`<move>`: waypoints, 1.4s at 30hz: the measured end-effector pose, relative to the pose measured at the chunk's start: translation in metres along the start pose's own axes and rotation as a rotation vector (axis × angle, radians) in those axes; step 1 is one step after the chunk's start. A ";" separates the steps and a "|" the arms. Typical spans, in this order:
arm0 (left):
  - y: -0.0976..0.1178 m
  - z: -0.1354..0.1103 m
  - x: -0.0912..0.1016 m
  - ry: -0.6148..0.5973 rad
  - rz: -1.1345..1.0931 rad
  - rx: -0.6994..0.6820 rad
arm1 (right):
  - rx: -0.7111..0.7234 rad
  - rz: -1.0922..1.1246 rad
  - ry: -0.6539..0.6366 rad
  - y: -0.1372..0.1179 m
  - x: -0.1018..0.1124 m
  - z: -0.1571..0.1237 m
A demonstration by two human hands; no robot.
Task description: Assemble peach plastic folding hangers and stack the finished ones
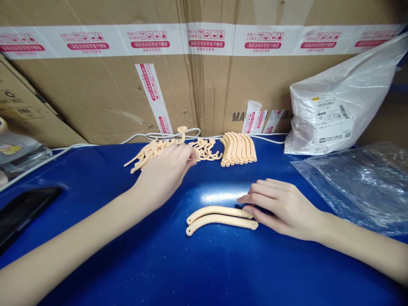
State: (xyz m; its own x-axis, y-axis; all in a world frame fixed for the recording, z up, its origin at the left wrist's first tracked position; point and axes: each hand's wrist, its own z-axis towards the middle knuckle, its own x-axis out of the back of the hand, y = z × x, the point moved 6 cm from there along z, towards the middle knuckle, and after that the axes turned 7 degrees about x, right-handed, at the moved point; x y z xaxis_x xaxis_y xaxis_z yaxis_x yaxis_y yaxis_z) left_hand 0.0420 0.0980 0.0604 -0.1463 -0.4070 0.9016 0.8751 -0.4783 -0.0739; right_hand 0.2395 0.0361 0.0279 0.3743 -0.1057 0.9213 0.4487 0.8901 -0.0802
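Note:
Over a loose pile of cream plastic hooks and thin pieces (149, 151), my left hand (168, 170) has its fingers curled together in a pinch. What lies between its fingertips is hidden. Two curved cream plastic arms (219, 220), with a small hole at the left end, lie side by side on the blue table (159, 263). My right hand (280, 208) rests at their right ends, fingers stretched out and slightly apart. Its thumb touches or nearly touches the tip of the upper arm.
A neat row of several curved arms (239, 148) lies right of the pile. Behind stand cardboard boxes (210, 85) and a white cable (134, 137). A white labelled bag (334, 110) and clear plastic bags (360, 182) are at right. A dark flat device (25, 212) lies left.

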 end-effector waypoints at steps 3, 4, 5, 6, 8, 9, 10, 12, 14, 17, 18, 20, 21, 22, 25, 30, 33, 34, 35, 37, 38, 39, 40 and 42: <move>0.016 -0.024 0.008 0.001 -0.122 0.001 | -0.009 0.008 -0.010 0.001 -0.002 0.001; 0.021 -0.032 0.010 0.006 -0.143 -0.004 | -0.012 0.014 -0.016 0.001 -0.003 0.001; 0.025 -0.038 0.010 -0.008 -0.161 -0.013 | -0.013 0.020 -0.022 0.002 -0.003 0.001; 0.028 -0.043 0.010 -0.010 -0.175 -0.018 | -0.014 0.025 -0.028 0.002 -0.004 0.002; 0.031 -0.049 0.008 -0.022 -0.194 -0.023 | -0.015 0.033 -0.035 0.002 -0.005 0.002; 0.031 -0.050 0.007 -0.024 -0.203 -0.024 | -0.016 0.035 -0.034 0.002 -0.005 0.002; 0.031 -0.050 0.006 -0.027 -0.213 -0.025 | -0.019 0.038 -0.031 0.003 -0.005 0.002; 0.030 -0.051 0.005 -0.021 -0.232 -0.020 | -0.031 0.043 -0.021 0.004 -0.005 0.001; 0.029 -0.052 0.004 -0.006 -0.241 -0.013 | -0.052 0.040 -0.014 0.007 -0.005 0.000; 0.028 -0.054 0.005 0.011 -0.247 -0.001 | -0.090 0.035 -0.007 0.011 -0.005 -0.002; 0.028 -0.055 0.005 0.012 -0.250 -0.002 | -0.102 0.038 -0.004 0.012 -0.004 -0.002; 0.028 -0.057 0.005 0.007 -0.253 -0.004 | -0.121 0.045 -0.002 0.013 -0.004 -0.003; 0.028 -0.057 0.005 0.001 -0.253 -0.006 | -0.128 0.048 -0.005 0.014 -0.004 -0.003; 0.028 -0.057 0.005 -0.005 -0.253 -0.007 | -0.131 0.049 -0.010 0.014 -0.004 -0.003; 0.026 -0.057 0.003 -0.019 -0.247 -0.014 | -0.132 0.052 -0.022 0.016 -0.005 -0.001; 0.023 -0.058 -0.001 -0.011 -0.261 -0.003 | -0.161 0.076 -0.030 0.019 -0.007 -0.001; 0.022 -0.058 -0.004 -0.027 -0.269 0.011 | -0.172 0.088 -0.041 0.019 -0.009 -0.001; 0.021 -0.058 -0.005 -0.036 -0.274 0.015 | -0.172 0.090 -0.044 0.019 -0.009 -0.001; 0.020 -0.058 -0.006 -0.044 -0.279 0.020 | -0.172 0.091 -0.045 0.019 -0.010 -0.001; 0.019 -0.057 -0.006 -0.055 -0.287 0.028 | -0.168 0.086 -0.042 0.019 -0.009 0.000; 0.019 -0.057 -0.007 -0.056 -0.289 0.029 | -0.166 0.083 -0.039 0.019 -0.009 0.000; 0.018 -0.057 -0.007 -0.058 -0.290 0.031 | -0.166 0.080 -0.037 0.019 -0.009 0.000; 0.018 -0.057 -0.007 -0.060 -0.291 0.030 | -0.166 0.078 -0.032 0.018 -0.009 0.001; 0.018 -0.058 -0.008 -0.061 -0.298 0.031 | -0.165 0.078 -0.025 0.018 -0.008 0.001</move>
State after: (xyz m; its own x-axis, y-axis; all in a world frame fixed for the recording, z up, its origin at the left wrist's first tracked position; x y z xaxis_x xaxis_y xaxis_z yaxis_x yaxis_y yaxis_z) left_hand 0.0322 0.0476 0.0273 -0.3713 -0.2044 0.9057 0.8115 -0.5455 0.2095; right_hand 0.2432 0.0536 0.0193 0.3936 -0.0264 0.9189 0.5467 0.8104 -0.2109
